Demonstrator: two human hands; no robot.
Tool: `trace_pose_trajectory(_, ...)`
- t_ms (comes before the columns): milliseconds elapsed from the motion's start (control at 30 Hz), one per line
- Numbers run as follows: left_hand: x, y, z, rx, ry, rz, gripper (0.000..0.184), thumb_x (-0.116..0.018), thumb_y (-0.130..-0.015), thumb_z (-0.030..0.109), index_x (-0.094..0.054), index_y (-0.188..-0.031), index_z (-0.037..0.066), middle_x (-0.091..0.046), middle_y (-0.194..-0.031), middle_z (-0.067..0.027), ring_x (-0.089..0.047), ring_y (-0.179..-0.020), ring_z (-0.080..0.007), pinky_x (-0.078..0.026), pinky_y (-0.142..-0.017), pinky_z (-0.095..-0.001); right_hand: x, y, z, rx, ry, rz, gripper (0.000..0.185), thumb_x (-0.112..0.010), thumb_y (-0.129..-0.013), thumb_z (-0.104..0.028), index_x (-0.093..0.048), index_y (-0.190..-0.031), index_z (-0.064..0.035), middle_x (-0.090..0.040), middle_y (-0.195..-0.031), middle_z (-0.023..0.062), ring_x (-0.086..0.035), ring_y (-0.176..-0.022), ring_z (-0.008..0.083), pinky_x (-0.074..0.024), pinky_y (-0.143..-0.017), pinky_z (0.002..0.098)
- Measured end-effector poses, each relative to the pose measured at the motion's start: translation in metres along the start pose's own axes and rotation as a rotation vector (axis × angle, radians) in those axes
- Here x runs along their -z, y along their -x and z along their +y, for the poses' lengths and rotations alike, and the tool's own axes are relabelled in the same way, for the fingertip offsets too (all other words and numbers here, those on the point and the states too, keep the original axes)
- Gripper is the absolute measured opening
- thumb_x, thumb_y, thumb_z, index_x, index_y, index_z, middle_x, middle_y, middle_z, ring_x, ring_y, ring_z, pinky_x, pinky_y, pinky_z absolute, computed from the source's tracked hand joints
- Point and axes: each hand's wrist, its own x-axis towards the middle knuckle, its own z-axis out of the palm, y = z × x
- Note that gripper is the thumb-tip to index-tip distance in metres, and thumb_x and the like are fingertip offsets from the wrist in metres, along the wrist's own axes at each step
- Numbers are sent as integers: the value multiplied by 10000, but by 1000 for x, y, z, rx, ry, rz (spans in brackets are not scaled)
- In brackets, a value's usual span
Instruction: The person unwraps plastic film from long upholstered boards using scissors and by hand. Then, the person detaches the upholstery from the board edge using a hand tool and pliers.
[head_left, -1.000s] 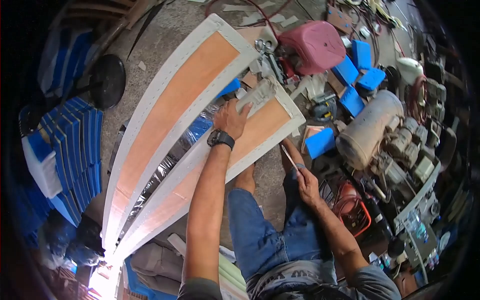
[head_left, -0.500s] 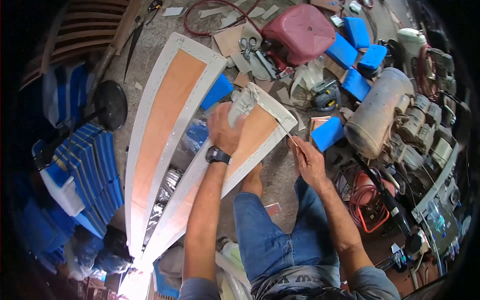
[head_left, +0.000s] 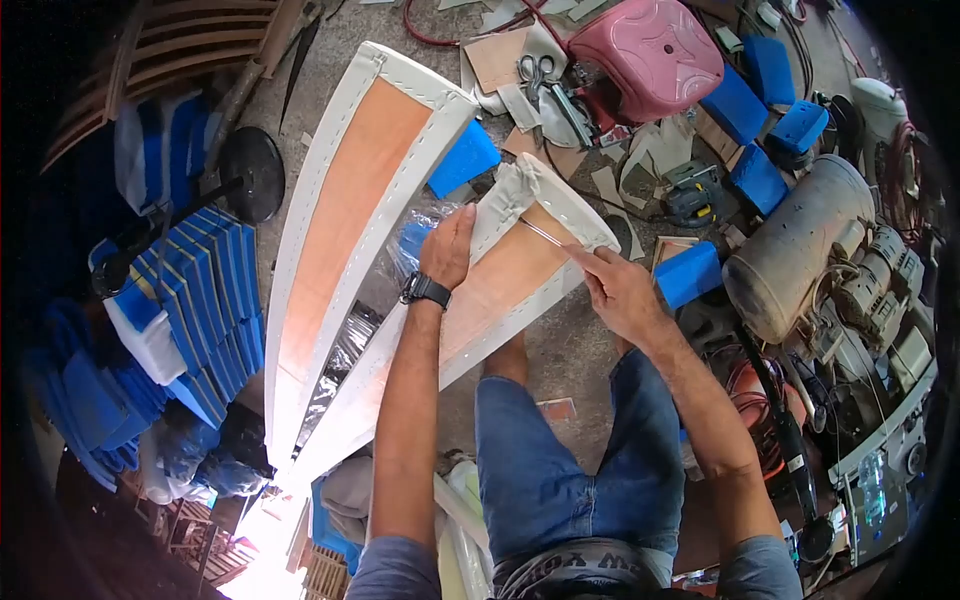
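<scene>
One thin metal rod [head_left: 541, 232] was pinched in the fingers of the person's right hand [head_left: 625, 295], its tip meeting the bare strip just beside the bunched cloth [head_left: 518, 192]. The low slant seemed meant to let the tip reach that edge. The left hand [head_left: 447, 248] rested on the pale border of the near panel [head_left: 500, 270], perhaps to steady it; its fingers lay together, but whether they curled underneath could not be told.

That panel stretched in front of the knees, its wide end between the two hands. Its middle was smooth, orange-brown and wood-like; the border was white cloth, dotted with small marks that looked like staples, and creased thickly at the corner. A matching far panel [head_left: 350, 190] curved alongside, both narrowing toward a bright glare. Crinkled, shiny plastic [head_left: 340, 350] showed in the gap between them.

Farther out, a blue block [head_left: 464, 162] sat by the far panel's wide end. Scissors [head_left: 536, 68] lay among scraps near a moulded pink stool [head_left: 650, 60], and a rounded, scuffed tank [head_left: 795, 250] stood off to the right.
</scene>
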Motion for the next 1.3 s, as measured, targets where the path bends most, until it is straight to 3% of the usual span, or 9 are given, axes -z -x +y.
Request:
trace_pose_trajectory(367,-5,0,-4,-11,-46,-8,623,-358,-1003,607,-643,-1266,120,-670,-1211,-177,-629,-1107,-388,-494,-919,-470,-56,14,-46,-206,-5,286,540,-554,-884,94,-568,-1372,-138,-556,-823,138,-597,-698,295,-499,-657,359)
trace_pose_trajectory(667,-2,3,4,5,-51,-15,595,-350,-1015,585,-655,-1218,117,-694,-1136,-165,-646,-1050,-385,-507,-866,-482,-44,3,-58,-233,65,204,543,-606,-850,63,-587,-1355,-138,-594,-827,145,-621,-716,291,-501,-658,373)
trace_pose_trajectory(767,-2,0,3,-9,-59,-14,575,-345,-1023,566,-659,-1188,114,-698,-1110,-163,-648,-1028,-388,-507,-846,-489,-38,-7,-59,-219,79,177,520,-579,-858,11,-579,-1350,-158,-616,-852,141,-651,-729,352,-524,-624,440)
trace_pose_trajectory(867,-6,2,-1,-7,-68,-13,559,-339,-1029,551,-659,-1171,115,-700,-1097,-157,-649,-1017,-388,-506,-838,-491,-48,-6,-45,-199,226,102,494,-596,-885,-15,-573,-1366,-125,-611,-799,86,-646,-682,292,-517,-606,420)
trace_pose_trajectory(933,-5,-1,2,-12,-67,1,553,-336,-1031,544,-657,-1168,116,-701,-1095,-153,-650,-1014,-388,-506,-837,-491,-77,-4,6,-349,-604,183,402,-596,-972,-68,-578,-1373,-87,-570,-754,20,-523,-587,99,-410,-509,247)
trace_pose_trajectory(967,-3,0,2,-23,-55,-2,546,-336,-1033,539,-656,-1168,118,-700,-1100,-153,-650,-1015,-386,-506,-838,-492,-70,-5,9,-349,-601,183,402,-596,-972,-68,-578,-1373,-87,-570,-754,20,-523,-587,99,-410,-509,247)
trace_pose_trajectory(1033,-3,5,2,-24,-47,-12,539,-336,-1035,534,-654,-1168,120,-699,-1105,-152,-651,-1017,-384,-506,-839,-492,-62,0,11,-595,-1300,-23,385,-562,-1025,-190,-561,-1395,-85,-538,-756,-29,-424,-549,21,-330,-467,181)
trace_pose_trajectory(1200,-6,2,2,24,-126,29,492,-381,-1039,501,-643,-1215,124,-705,-1114,-140,-659,-1016,-379,-510,-865,-482,-85,24,-15,-542,-1132,159,379,-561,-1023,-186,-565,-1388,-85,-555,-767,-26,-427,-541,21,-327,-467,171)
trace_pose_trajectory(1300,-15,0,-11,-114,13,139,388,-502,-1022,380,-628,-1249,91,-685,-1161,-162,-633,-1076,-386,-475,-935,-497,-101,58,-25,-580,-1041,498,341,-565,-1003,-133,-551,-1308,17,-567,-856,-2,-471,-630,45,-337,-499,188)
